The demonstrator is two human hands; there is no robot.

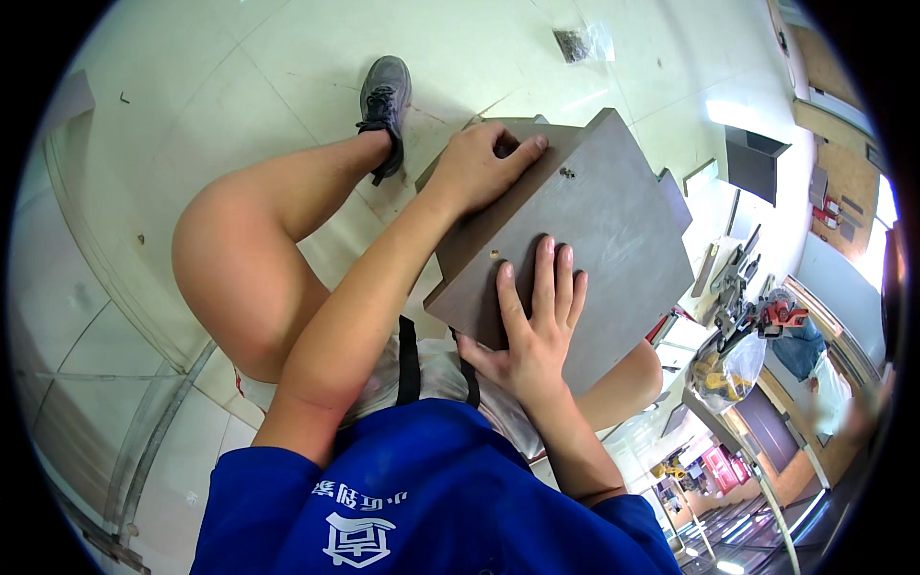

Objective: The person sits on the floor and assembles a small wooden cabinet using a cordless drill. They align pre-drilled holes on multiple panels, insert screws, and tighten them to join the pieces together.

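Observation:
A grey box-like furniture piece made of boards (613, 240) rests tilted between my legs, one broad panel facing up. My left hand (479, 165) is at its far left side, fingers bent over a board and partly hidden, thumb stretched along the panel's edge. Flat on the upper panel lies my right hand (539, 331), its fingers spread and its thumb by the near edge. A dark fitting hole (567, 173) and a small brass-coloured hole (494, 254) show near the panel's left edge. What the box holds inside is hidden.
On the pale tiled floor lies a clear plastic bag of small dark parts (585, 44). A dark panel (755, 165) stands to the right. Beyond it are a clear bag with yellow items (728, 374), tools and another person (829, 393). A glass partition (105, 355) runs along the left.

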